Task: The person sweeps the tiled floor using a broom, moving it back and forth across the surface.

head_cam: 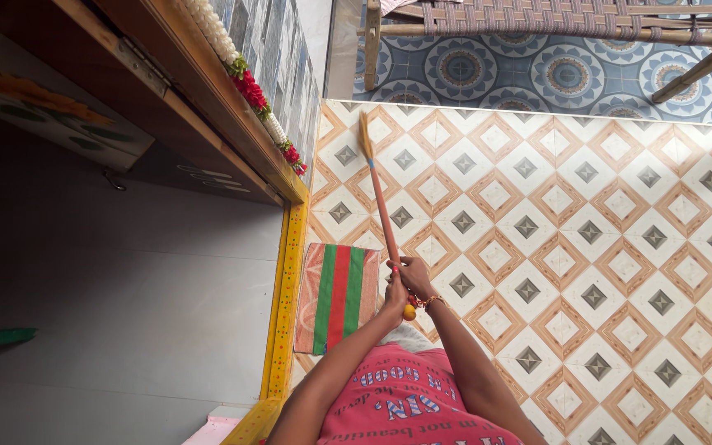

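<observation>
Down near the middle of the view, a long broom (379,194) with a red stick is being held by 2 hands. The right hand (416,277) is being wrapped tight around the stick, and the left hand (395,295) is being closed around the stick's end, just by the small yellow knob. The brush end is being pressed on the tiled floor (587,247), far out in front, close to the step up to the blue tiles (537,74). A striped mat (338,297) is lying just beside the hands, next to the yellow doorstep (286,313). A flower string (249,82) is hanging on the wooden door frame. No dust or pile is being shown on the tiles, so how much is swept cannot be told. It looks like sweeping is being done right now.
</observation>
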